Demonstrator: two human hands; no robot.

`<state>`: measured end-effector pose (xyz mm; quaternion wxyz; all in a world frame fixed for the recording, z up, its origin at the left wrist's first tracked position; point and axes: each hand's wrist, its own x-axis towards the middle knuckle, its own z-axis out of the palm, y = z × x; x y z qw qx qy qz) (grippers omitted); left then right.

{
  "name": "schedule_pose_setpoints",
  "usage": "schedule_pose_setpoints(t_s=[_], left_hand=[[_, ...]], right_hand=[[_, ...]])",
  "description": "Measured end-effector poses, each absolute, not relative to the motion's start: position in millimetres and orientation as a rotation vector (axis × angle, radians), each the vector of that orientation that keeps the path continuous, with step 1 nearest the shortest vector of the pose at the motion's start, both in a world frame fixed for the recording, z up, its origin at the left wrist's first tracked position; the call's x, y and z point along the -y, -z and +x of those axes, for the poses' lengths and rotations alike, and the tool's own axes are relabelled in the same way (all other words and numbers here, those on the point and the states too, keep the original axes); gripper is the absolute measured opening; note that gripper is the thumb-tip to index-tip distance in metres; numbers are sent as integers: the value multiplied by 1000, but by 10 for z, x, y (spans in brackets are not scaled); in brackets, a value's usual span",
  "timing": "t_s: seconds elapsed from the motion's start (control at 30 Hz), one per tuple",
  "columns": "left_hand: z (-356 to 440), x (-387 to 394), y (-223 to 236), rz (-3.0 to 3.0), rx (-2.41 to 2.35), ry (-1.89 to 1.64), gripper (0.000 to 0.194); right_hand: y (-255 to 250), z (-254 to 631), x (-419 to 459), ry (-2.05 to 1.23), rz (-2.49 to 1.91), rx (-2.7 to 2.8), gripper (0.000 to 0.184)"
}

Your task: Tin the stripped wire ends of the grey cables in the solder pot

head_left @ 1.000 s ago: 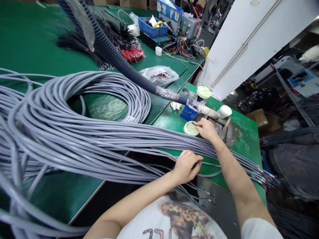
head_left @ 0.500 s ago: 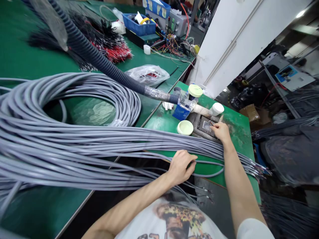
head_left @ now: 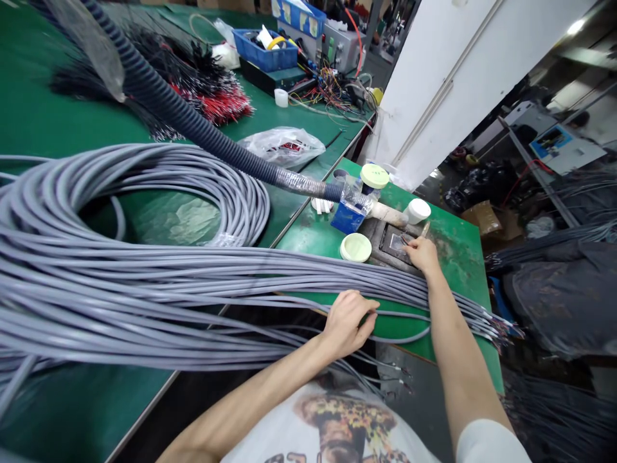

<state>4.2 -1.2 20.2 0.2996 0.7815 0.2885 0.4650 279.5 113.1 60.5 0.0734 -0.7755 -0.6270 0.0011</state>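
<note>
My left hand (head_left: 348, 323) is closed, its fingers curled over a thin grey cable (head_left: 402, 315) that comes out past the fingertips. Farther forward, my right hand (head_left: 422, 254) pinches what look like thin dark wire ends, mostly hidden by the fingers. Their tips are over a small square pot (head_left: 396, 242) with a shiny silvery patch inside a dark frame. A thick bundle of grey cables (head_left: 289, 267) runs beneath my right forearm, ending in stripped wires at the table's right edge. A pale stick (head_left: 425, 228) stands just behind my right hand.
A large grey cable coil (head_left: 62, 193) covers the left table. Around the pot are a pale green dish (head_left: 355, 247), a white cup (head_left: 417, 210), a lidded jar (head_left: 375, 176) and a blue box (head_left: 348, 217). A ribbed hose (head_left: 207, 132) slants overhead to the pot.
The view has shifted slightly. My right hand stays at the pot, its fingertips at nearly the same spot. My left hand holds its place on the cable.
</note>
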Motion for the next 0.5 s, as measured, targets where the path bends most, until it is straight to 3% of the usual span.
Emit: schedule_pose_setpoints(t_s=[0.27, 0.5], left_hand=[[12, 4, -249, 2111, -753, -1131, 16], [52, -23, -330, 2379, -768, -792, 18]], right_hand=[[-1204, 2771, -625, 104, -2207, 1750, 34], [-1684, 3162, 1208, 228, -2377, 1162, 25]])
